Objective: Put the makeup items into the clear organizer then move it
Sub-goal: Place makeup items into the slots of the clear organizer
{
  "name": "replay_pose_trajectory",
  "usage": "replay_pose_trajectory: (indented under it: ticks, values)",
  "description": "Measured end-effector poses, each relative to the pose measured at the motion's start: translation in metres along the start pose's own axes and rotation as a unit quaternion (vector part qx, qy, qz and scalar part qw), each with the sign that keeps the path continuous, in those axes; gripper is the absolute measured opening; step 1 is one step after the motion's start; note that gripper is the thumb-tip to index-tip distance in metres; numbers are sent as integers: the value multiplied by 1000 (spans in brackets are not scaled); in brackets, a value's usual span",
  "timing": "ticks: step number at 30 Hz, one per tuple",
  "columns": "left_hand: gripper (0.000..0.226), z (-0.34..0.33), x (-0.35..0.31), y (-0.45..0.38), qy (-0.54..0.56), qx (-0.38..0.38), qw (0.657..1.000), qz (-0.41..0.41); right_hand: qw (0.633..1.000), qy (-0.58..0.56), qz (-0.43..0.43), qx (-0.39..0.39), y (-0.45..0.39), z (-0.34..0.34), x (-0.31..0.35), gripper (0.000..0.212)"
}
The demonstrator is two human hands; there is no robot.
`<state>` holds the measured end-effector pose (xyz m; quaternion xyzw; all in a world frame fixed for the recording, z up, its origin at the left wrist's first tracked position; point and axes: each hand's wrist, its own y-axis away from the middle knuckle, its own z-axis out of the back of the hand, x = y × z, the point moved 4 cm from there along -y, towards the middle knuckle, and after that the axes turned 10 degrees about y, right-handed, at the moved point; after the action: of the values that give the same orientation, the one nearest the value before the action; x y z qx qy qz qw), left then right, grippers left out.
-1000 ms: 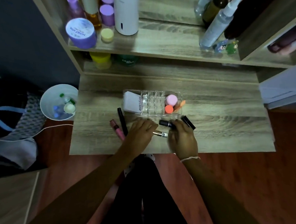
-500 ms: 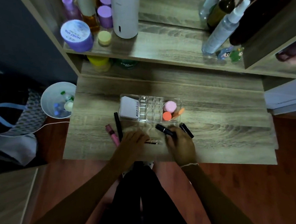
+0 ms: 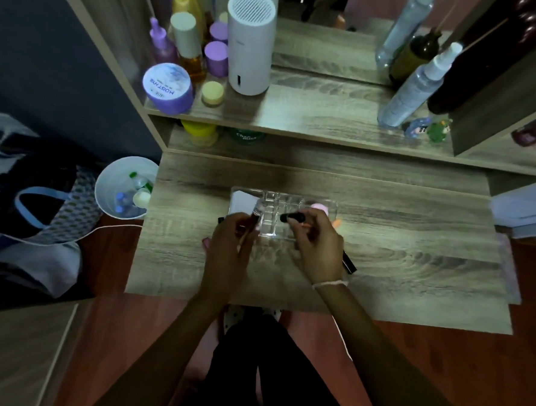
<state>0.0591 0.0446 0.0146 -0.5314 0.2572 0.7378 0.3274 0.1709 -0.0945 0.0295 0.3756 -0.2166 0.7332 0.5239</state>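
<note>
Dim room viewed from above: a wood-grain tabletop (image 3: 387, 227) stands on a reddish-brown floor (image 3: 459, 373) against a dark blue-grey wall (image 3: 32, 60). A shelf (image 3: 302, 113) above it carries bottles, jars and a white cylindrical appliance (image 3: 252, 43). A white bin (image 3: 124, 189) and a patterned bag (image 3: 41, 210) sit at left.

Readable: "MOIST HYA" on lid of purple jar (image 3: 167, 87), left of white cylindrical humidifier (image 3: 252, 43). Partial "Cha…" on green container (image 3: 246, 137), below that humidifier, remainder blurred. Small figurine's (image 3: 416, 128) digits illegible.
</note>
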Motion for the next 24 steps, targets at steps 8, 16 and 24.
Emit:
replay_pose_trajectory:
  ticks: [8,16,24]
  values:
    - [27,3,-12,-26,0,-21,1000,-3,1000,-5,6,-4,-36,-17,7,20]
    - [28,2,-14,-27,-12,-36,999,11,999,34,32,-2,-42,-20,13,21]
    - [29,2,-12,-23,-37,-30,999,13,997,54,33,41,-46,-31,11,23]
